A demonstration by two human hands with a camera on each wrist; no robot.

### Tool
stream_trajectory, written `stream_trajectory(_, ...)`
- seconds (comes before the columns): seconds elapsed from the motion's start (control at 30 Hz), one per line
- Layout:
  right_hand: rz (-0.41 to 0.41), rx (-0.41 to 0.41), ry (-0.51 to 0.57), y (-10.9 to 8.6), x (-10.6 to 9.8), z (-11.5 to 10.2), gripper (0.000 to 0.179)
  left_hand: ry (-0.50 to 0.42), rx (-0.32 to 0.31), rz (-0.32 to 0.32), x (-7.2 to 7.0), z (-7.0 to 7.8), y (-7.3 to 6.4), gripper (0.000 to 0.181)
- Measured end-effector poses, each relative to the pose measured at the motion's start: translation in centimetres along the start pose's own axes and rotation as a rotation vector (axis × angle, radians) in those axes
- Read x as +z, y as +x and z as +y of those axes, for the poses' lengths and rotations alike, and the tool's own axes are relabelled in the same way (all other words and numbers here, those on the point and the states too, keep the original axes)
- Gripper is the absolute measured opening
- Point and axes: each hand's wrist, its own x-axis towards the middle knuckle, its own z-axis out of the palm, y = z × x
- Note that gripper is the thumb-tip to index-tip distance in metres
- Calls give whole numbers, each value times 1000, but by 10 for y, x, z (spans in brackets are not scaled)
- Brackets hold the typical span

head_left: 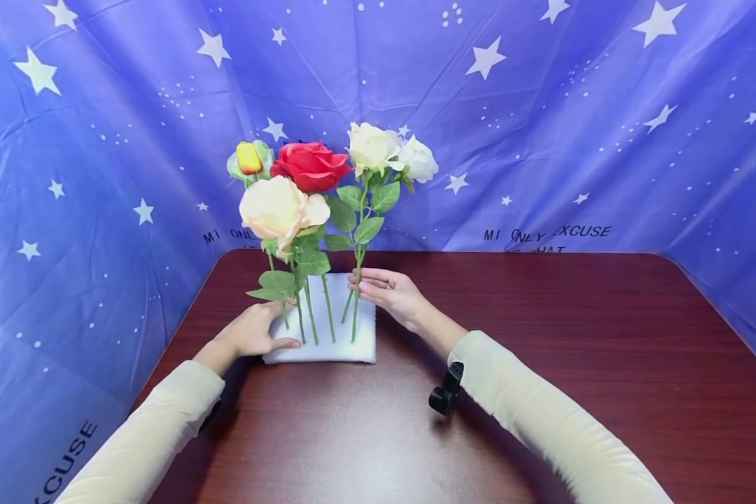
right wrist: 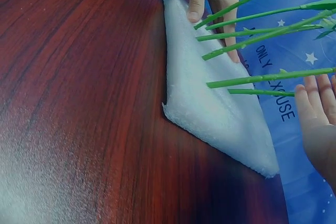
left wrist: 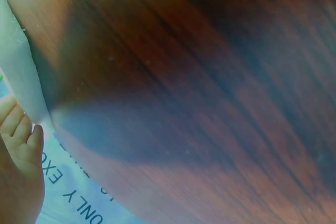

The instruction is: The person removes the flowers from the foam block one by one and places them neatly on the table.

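Several artificial flowers stand in a white foam block (head_left: 359, 346) on the table. Among them are a pale peach rose (head_left: 280, 210), a red rose (head_left: 311, 166), a yellow-orange tulip (head_left: 248, 159) and two white roses (head_left: 373, 145) at the right. My left hand (head_left: 252, 330) rests on the block's left side, its thumb and fingers spread apart; the right wrist view shows its thumb (right wrist: 196, 4) on the foam. My right hand (head_left: 398, 297) is at the white roses' stems (head_left: 356, 280), with extended fingers touching or very near them. In the right wrist view its fingers (right wrist: 315, 100) look straight.
The dark red wooden table (head_left: 542, 336) extends around the block, mostly to the right and front. A blue star-patterned cloth (head_left: 542, 140) hangs behind and at the sides. A black device (head_left: 447, 388) sits at the right wrist.
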Motion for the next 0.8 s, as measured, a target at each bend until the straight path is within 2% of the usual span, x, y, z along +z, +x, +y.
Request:
stream_trajectory(0.33, 76, 17, 4, 2, 6, 3, 40, 1, 5, 13, -1, 1, -1, 74)
stream_trajectory(0.8, 90, 12, -10, 2, 10, 3, 38, 0, 1, 5, -1, 1, -2, 76)
